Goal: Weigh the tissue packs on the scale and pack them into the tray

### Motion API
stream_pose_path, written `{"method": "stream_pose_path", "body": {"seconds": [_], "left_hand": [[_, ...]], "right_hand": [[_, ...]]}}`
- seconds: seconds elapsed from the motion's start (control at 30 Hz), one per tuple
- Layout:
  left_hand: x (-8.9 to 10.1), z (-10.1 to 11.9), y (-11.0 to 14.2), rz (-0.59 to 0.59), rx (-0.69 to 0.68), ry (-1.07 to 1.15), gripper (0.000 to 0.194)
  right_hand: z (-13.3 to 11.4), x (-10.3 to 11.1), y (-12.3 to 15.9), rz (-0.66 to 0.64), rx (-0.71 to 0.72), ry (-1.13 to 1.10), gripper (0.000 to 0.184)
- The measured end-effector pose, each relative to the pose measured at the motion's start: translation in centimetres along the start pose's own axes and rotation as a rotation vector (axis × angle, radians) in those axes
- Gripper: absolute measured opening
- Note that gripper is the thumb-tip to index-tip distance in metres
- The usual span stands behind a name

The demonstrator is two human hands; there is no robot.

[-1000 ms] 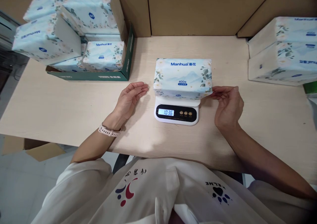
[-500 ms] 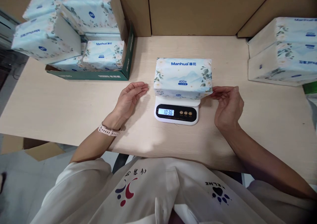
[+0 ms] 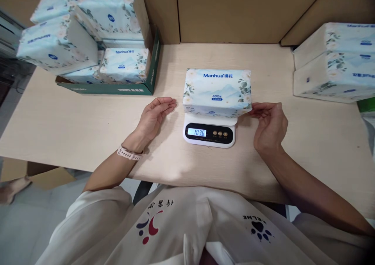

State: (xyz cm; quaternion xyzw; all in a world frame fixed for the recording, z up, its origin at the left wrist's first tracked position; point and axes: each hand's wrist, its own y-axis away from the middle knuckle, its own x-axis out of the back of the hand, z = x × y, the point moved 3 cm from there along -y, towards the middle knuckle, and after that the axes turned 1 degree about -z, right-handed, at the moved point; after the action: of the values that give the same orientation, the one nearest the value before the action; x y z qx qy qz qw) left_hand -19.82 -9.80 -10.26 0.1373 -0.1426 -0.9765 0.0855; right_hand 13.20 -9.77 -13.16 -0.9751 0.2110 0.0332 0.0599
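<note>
Tissue pack (image 3: pixel 217 91) is set on a lit scale (image 3: pixel 209 140) between two bare hands
A weighing step appears to be in hand; for a lift, both ends would likely need to be gripped evenly. The long axis is laid left to right, lettering (image 3: pixel 218 76) turned upright to the near side. By the left hand (image 3: pixel 156 115), fingers together, nothing is held; the right hand (image 3: pixel 270 125) is loosely curled at the pack's right end, where contact cannot be told
</note>
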Motion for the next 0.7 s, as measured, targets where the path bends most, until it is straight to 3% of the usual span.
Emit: {"method": "stream_pose_path", "body": {"seconds": [0.2,0.4,0.7], "left_hand": [[0.02,-0.01,-0.02,-0.008,-0.005,0.01,0.01],[0.16,-0.09,-0.03,-0.029,-0.02,0.001,0.008],[0.03,-0.15,-0.06,-0.029,-0.03,-0.023,0.007]], "right_hand": [[0.11,0.07,-0.08,0.002,0.009,-0.022,0.064],[0.05,0.24,0.12,-0.032,0.049,0.098,0.064],[-0.02,0.95,0.76,-0.192,0.264,0.262,0.049]]}}
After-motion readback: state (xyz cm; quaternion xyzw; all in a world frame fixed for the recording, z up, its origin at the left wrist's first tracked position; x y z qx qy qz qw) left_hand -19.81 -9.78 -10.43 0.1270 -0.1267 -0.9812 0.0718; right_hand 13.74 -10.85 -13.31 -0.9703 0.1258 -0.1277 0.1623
